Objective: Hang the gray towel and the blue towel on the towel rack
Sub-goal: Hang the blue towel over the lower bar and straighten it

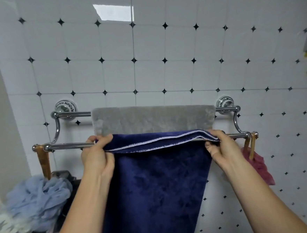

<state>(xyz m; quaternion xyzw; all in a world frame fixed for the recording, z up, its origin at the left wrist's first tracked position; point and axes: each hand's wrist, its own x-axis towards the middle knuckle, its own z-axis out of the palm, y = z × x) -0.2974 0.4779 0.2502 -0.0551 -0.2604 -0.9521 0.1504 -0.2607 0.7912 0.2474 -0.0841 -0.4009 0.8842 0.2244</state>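
A chrome double towel rack (69,146) is fixed to the tiled wall. The gray towel (153,119) hangs flat over its rear upper bar. The dark blue towel (157,185) drapes over the front lower bar and hangs down between my arms, its white-stitched edge folded along the top. My left hand (97,154) grips the blue towel's upper left corner at the bar. My right hand (218,146) grips its upper right corner. The front bar is hidden under the towel between my hands.
A light blue mesh bath sponge (40,195) hangs from a brown strap at the rack's left end. A pink-red mesh sponge (259,167) hangs at the right end. Dark objects sit low on the left. White wall tiles with black diamonds fill the background.
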